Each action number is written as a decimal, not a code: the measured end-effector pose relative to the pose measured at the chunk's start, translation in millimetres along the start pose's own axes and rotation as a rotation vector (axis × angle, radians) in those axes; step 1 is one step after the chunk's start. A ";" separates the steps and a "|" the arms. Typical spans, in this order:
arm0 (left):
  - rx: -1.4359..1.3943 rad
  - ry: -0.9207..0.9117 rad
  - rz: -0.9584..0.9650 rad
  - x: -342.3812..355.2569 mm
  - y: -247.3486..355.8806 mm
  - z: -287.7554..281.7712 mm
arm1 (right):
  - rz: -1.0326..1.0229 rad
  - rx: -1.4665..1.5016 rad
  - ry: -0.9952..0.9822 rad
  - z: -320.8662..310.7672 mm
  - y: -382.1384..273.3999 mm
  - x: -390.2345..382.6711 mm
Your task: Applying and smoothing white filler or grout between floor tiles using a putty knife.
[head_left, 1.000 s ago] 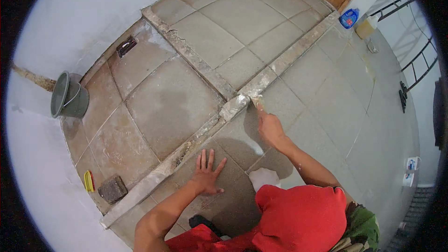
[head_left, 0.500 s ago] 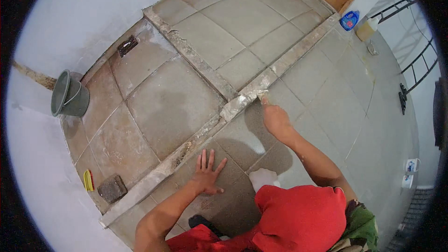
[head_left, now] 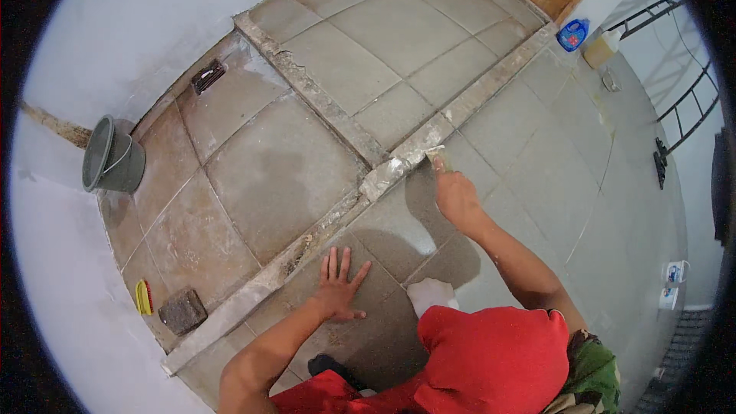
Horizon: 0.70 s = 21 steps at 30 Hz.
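My right hand (head_left: 458, 198) is closed round a small pale-yellow tool (head_left: 438, 153), mostly hidden by the fingers. I cannot make out its kind. The tool's tip meets the raised sill (head_left: 445, 124) that runs across the tiled floor. Beside the tip the sill carries a rough whitish patch (head_left: 386, 176). My left hand (head_left: 338, 285) lies flat on a grey floor tile (head_left: 376, 261), fingers spread, on the near side of the sill and holding nothing.
Left, beyond the sill, are a grey bucket (head_left: 126, 169), a yellow scrub brush (head_left: 143, 297), a dark block (head_left: 182, 312) and a drain grate (head_left: 208, 77). Far right stand a blue bottle (head_left: 572, 34), a jug of yellowish liquid (head_left: 602, 50) and a black metal rack (head_left: 682, 119).
My right hand has shifted slightly right and nearer to me along the sill, and the tool has tilted. The left hand stays flat in place.
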<state>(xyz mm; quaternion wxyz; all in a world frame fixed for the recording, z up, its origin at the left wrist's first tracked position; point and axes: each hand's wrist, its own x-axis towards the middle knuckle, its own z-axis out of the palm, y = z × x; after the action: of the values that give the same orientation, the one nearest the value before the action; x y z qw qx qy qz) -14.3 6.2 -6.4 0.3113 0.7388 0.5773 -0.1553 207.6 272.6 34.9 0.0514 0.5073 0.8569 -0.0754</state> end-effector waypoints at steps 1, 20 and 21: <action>-0.003 -0.044 -0.004 -0.5 2.5 -6.9 | -0.011 0.004 0.010 2.0 2.1 0.1; -0.016 -0.033 -0.019 -4.5 3.8 -8.4 | 0.029 -0.096 -0.060 -16.1 -6.0 -2.0; -0.008 -0.027 -0.010 -4.6 3.4 -8.8 | 0.035 -0.071 -0.064 -11.3 -6.5 -2.7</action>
<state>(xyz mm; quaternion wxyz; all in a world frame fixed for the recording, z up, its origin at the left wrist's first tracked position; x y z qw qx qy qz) -13.6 7.8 3.9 0.3210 0.7324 0.5775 -0.1645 203.1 269.2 47.0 0.0980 0.5173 0.8480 -0.0602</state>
